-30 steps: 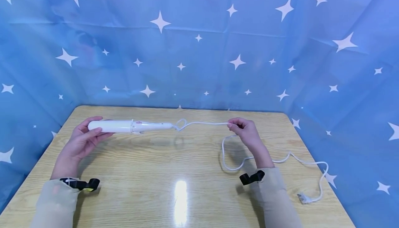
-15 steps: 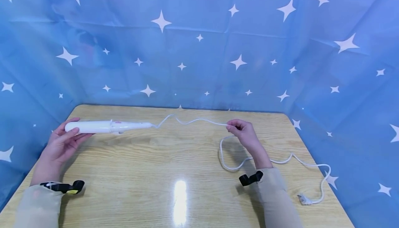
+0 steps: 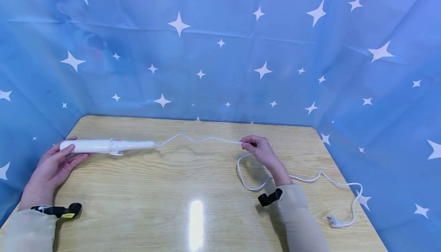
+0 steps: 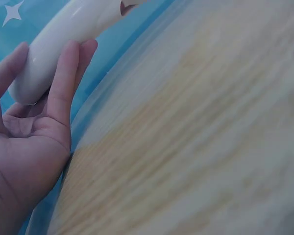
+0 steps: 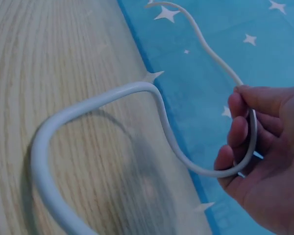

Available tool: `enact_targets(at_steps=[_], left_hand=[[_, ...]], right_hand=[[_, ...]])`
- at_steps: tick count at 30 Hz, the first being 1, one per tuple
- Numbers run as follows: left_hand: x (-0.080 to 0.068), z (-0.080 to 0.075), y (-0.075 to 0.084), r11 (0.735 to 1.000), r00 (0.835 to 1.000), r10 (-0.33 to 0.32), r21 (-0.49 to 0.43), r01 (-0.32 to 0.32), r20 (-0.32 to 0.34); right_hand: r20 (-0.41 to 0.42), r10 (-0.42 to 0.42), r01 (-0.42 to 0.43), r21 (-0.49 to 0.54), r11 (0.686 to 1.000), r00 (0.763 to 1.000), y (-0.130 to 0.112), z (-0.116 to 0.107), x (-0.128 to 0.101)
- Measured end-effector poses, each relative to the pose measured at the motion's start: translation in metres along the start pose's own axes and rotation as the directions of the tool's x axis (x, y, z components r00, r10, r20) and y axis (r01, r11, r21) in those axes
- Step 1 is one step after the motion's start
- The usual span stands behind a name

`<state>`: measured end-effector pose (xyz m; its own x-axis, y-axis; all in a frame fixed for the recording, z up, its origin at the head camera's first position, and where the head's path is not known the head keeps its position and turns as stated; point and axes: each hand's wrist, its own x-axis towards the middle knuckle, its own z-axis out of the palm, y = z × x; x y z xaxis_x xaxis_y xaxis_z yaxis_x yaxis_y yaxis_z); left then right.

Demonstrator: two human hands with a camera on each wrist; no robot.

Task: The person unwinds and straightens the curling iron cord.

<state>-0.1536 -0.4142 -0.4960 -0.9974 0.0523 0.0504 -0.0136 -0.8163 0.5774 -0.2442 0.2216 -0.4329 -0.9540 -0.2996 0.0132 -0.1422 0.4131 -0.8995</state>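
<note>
White curling wand (image 3: 103, 145) held level above the far left part of the wooden table (image 3: 193, 191), barrel tip to the left, cord end to the right. Left hand (image 3: 51, 166) cradles the barrel tip: fingers nearly straight along the underside, thumb over the top; the left wrist view shows the fingers (image 4: 68, 73) lying flat against the white barrel, not wrapped round it. White cord (image 3: 200, 140) leaves the wand's right end and runs in a shallow wave, clear of the table, across to the right hand (image 3: 256, 148). Right hand pinches the cord, fingers curled round it; the right wrist view shows the cord passing through the curled fingers (image 5: 240, 132). Below that hand the cord drops in a loop onto the table, then trails right to the plug (image 3: 333, 222), lying near the table's right front edge. Blue star-print cloth (image 3: 220, 45) backs the table on three sides
</note>
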Motion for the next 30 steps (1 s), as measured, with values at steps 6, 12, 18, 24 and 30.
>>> enact_targets(at_steps=[6, 12, 18, 24, 30], left_hand=[[0.003, 0.002, 0.009, 0.997, 0.998, 0.001, 0.074, 0.004, -0.066], [0.003, 0.001, 0.015, 0.990, 0.992, -0.016, 0.139, 0.034, -0.127], [0.002, 0.003, 0.013, 0.969, 0.973, -0.053, 0.224, 0.104, -0.223], [0.009, 0.007, 0.007, 0.908, 0.931, 0.032, 0.399, 0.125, -0.365], [0.015, 0.011, 0.004, 0.820, 0.870, 0.134, 0.547, 0.171, -0.474]], right_hand=[[0.039, -0.021, 0.022, -0.042, 0.999, 0.999, 0.006, 0.005, 0.003], [0.104, -0.016, 0.026, -0.098, 0.995, 0.994, 0.009, 0.011, 0.010], [0.100, 0.009, 0.009, -0.181, 0.983, 0.995, 0.008, 0.018, 0.018], [0.096, 0.004, 0.016, -0.202, 0.979, 0.995, 0.008, 0.025, 0.022], [0.067, 0.011, 0.004, -0.215, 0.977, 0.998, 0.011, 0.029, 0.022]])
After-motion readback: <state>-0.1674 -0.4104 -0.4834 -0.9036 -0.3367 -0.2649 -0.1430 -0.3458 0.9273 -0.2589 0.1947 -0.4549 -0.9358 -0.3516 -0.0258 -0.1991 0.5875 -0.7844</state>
